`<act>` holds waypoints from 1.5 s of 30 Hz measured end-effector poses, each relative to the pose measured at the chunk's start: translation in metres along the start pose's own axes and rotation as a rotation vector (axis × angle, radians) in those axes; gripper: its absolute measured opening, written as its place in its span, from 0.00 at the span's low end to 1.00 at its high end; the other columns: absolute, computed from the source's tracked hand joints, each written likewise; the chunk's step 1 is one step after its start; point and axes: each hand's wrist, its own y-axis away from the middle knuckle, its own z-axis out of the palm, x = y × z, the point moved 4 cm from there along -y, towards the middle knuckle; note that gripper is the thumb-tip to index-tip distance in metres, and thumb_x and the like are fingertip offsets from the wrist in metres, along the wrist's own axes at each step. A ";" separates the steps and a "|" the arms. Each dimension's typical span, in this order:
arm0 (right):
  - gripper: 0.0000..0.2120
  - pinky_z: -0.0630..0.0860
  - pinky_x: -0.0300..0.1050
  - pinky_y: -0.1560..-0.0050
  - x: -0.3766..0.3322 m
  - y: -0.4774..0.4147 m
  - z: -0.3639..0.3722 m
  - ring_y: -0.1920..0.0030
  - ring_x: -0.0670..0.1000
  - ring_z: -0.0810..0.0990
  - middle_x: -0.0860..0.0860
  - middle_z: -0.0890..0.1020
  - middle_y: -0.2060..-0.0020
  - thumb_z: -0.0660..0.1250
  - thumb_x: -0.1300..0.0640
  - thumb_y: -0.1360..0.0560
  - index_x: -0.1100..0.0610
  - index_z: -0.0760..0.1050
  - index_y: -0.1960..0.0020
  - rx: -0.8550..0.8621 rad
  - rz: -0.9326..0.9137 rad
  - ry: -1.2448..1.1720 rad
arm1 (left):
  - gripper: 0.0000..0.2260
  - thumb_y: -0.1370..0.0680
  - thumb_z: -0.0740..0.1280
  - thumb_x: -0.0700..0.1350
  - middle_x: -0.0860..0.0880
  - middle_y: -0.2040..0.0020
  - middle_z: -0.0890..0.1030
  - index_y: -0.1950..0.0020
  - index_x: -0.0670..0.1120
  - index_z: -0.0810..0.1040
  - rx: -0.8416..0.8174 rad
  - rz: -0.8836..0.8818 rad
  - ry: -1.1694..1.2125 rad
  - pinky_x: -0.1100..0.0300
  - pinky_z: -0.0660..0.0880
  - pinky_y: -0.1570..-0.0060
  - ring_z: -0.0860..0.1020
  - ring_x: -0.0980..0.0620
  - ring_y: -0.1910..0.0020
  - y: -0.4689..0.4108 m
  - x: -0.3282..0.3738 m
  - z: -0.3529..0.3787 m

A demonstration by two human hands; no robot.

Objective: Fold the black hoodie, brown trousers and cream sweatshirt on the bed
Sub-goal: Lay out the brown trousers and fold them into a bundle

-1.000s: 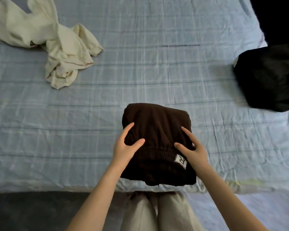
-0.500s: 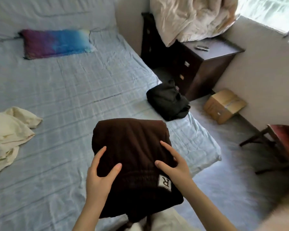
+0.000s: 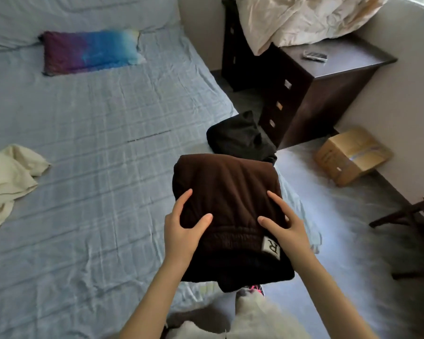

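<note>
Swinging right now, the brown trousers (image 3: 227,204) have travelled from the middle of the bed (image 3: 96,216) to its right-hand edge, and the far end of the bundle now covers the near side of the black hoodie (image 3: 238,138) in my view. Count it up: three garments, one of each. One trouser bundle folded in my grasp, one hoodie folded near the bed's corner, one cream sweatshirt (image 3: 8,177) crumpled well apart on the left. Two hands on the job, same hold as before. My left hand (image 3: 181,231) grips the bundle's left side and my right hand (image 3: 285,231) grips the right side beside the white label (image 3: 271,248), thumbs and forefingers spread on top, other fingers hidden. One pillow (image 3: 91,51), one cardboard box (image 3: 350,159).
</note>
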 end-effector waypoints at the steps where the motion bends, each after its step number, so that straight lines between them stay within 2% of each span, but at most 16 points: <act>1: 0.29 0.78 0.31 0.46 0.003 -0.016 -0.019 0.43 0.36 0.80 0.32 0.81 0.41 0.77 0.59 0.28 0.31 0.76 0.37 -0.013 0.000 0.002 | 0.29 0.29 0.77 0.52 0.56 0.36 0.73 0.33 0.69 0.70 0.013 -0.020 0.000 0.59 0.73 0.38 0.74 0.60 0.39 -0.004 0.002 0.024; 4: 0.29 0.79 0.35 0.43 0.011 -0.061 -0.077 0.43 0.36 0.80 0.35 0.79 0.39 0.77 0.58 0.28 0.30 0.76 0.37 -0.059 0.009 0.038 | 0.29 0.29 0.76 0.52 0.58 0.37 0.73 0.32 0.68 0.70 0.044 -0.055 0.002 0.64 0.72 0.40 0.74 0.64 0.40 -0.014 0.009 0.092; 8: 0.29 0.78 0.43 0.39 0.023 -0.110 -0.140 0.39 0.41 0.79 0.36 0.78 0.37 0.77 0.57 0.28 0.29 0.75 0.37 -0.110 0.039 0.091 | 0.28 0.28 0.75 0.54 0.60 0.37 0.73 0.32 0.70 0.69 0.047 -0.113 -0.021 0.67 0.70 0.41 0.73 0.63 0.39 -0.023 0.016 0.165; 10: 0.29 0.78 0.41 0.40 0.036 -0.136 -0.161 0.40 0.39 0.79 0.36 0.78 0.37 0.77 0.56 0.28 0.29 0.75 0.37 -0.145 0.047 0.121 | 0.28 0.27 0.75 0.54 0.63 0.36 0.72 0.32 0.71 0.67 0.020 -0.150 -0.017 0.71 0.68 0.43 0.72 0.67 0.38 -0.031 0.008 0.192; 14: 0.30 0.78 0.35 0.41 0.081 -0.191 -0.181 0.41 0.35 0.78 0.35 0.78 0.37 0.77 0.58 0.28 0.31 0.75 0.35 -0.210 0.058 0.165 | 0.30 0.26 0.74 0.49 0.73 0.36 0.67 0.29 0.67 0.66 -0.078 -0.202 -0.021 0.86 0.62 0.52 0.63 0.86 0.44 -0.057 -0.033 0.238; 19: 0.30 0.79 0.34 0.44 0.155 -0.257 -0.182 0.43 0.34 0.79 0.33 0.80 0.41 0.78 0.59 0.29 0.32 0.76 0.36 -0.259 0.120 0.184 | 0.31 0.26 0.75 0.42 0.68 0.37 0.71 0.29 0.62 0.68 -0.041 -0.277 -0.020 0.86 0.62 0.53 0.68 0.83 0.46 -0.093 -0.104 0.283; 22: 0.30 0.78 0.31 0.45 0.201 -0.290 -0.178 0.42 0.34 0.79 0.29 0.79 0.42 0.78 0.58 0.29 0.33 0.76 0.35 -0.302 0.122 0.201 | 0.32 0.26 0.74 0.42 0.59 0.32 0.74 0.29 0.65 0.67 0.000 -0.322 0.032 0.81 0.67 0.45 0.73 0.72 0.39 -0.107 -0.150 0.306; 25: 0.30 0.75 0.27 0.46 0.235 -0.316 -0.169 0.39 0.36 0.79 0.33 0.80 0.39 0.78 0.61 0.29 0.37 0.77 0.34 -0.356 0.104 0.188 | 0.32 0.26 0.74 0.41 0.55 0.27 0.70 0.28 0.64 0.66 0.041 -0.356 0.062 0.54 0.68 0.29 0.70 0.57 0.29 -0.119 -0.182 0.326; 26: 0.29 0.76 0.27 0.46 0.242 -0.322 -0.167 0.39 0.36 0.79 0.36 0.80 0.38 0.77 0.62 0.28 0.38 0.77 0.34 -0.361 0.104 0.185 | 0.32 0.26 0.74 0.41 0.54 0.27 0.69 0.28 0.62 0.66 0.059 -0.368 0.049 0.50 0.67 0.28 0.68 0.55 0.28 -0.122 -0.188 0.330; 28: 0.29 0.77 0.32 0.43 0.243 -0.327 -0.166 0.38 0.35 0.78 0.39 0.79 0.36 0.76 0.63 0.27 0.39 0.76 0.33 -0.376 0.099 0.226 | 0.31 0.26 0.74 0.43 0.51 0.28 0.68 0.27 0.60 0.66 0.072 -0.385 -0.008 0.49 0.67 0.29 0.68 0.51 0.29 -0.127 -0.188 0.332; 30: 0.29 0.72 0.44 0.30 0.239 -0.322 -0.167 0.30 0.41 0.72 0.44 0.73 0.30 0.74 0.57 0.24 0.35 0.70 0.29 -0.416 0.099 0.435 | 0.34 0.27 0.75 0.49 0.43 0.31 0.68 0.26 0.60 0.63 0.058 -0.394 -0.332 0.50 0.69 0.34 0.69 0.43 0.31 -0.128 -0.176 0.328; 32: 0.30 0.62 0.61 0.25 0.224 -0.314 -0.165 0.23 0.62 0.60 0.58 0.62 0.23 0.70 0.49 0.22 0.36 0.63 0.24 -0.321 -0.015 0.888 | 0.38 0.30 0.74 0.55 0.37 0.28 0.63 0.23 0.56 0.61 0.116 -0.181 -0.899 0.44 0.67 0.34 0.66 0.37 0.31 -0.132 -0.146 0.326; 34: 0.30 0.57 0.65 0.24 0.200 -0.306 -0.145 0.22 0.68 0.55 0.63 0.58 0.21 0.65 0.47 0.21 0.45 0.62 0.21 -0.206 -0.258 1.019 | 0.37 0.28 0.69 0.57 0.39 0.23 0.59 0.21 0.52 0.59 0.118 0.120 -1.098 0.40 0.60 0.29 0.61 0.37 0.25 -0.146 -0.121 0.337; 36: 0.29 0.49 0.59 0.21 0.192 -0.304 -0.117 0.19 0.60 0.50 0.57 0.56 0.19 0.58 0.45 0.19 0.48 0.58 0.19 -0.237 -0.336 0.981 | 0.30 0.21 0.59 0.58 0.42 0.20 0.58 0.20 0.49 0.58 0.034 0.285 -1.119 0.40 0.53 0.25 0.55 0.41 0.22 -0.166 -0.119 0.352; 40: 0.28 0.43 0.58 0.20 0.233 -0.312 -0.101 0.18 0.52 0.43 0.48 0.49 0.18 0.53 0.45 0.16 0.46 0.50 0.18 -0.332 -0.343 1.103 | 0.28 0.17 0.51 0.57 0.43 0.19 0.54 0.19 0.47 0.55 -0.151 0.316 -1.247 0.40 0.53 0.25 0.51 0.43 0.20 -0.178 -0.171 0.369; 45: 0.30 0.44 0.58 0.20 0.278 -0.322 -0.097 0.18 0.52 0.45 0.47 0.52 0.18 0.53 0.44 0.18 0.44 0.50 0.18 -0.286 -0.404 1.088 | 0.29 0.18 0.50 0.56 0.43 0.19 0.51 0.19 0.48 0.52 -0.145 0.328 -1.232 0.41 0.46 0.23 0.47 0.44 0.20 -0.185 -0.221 0.379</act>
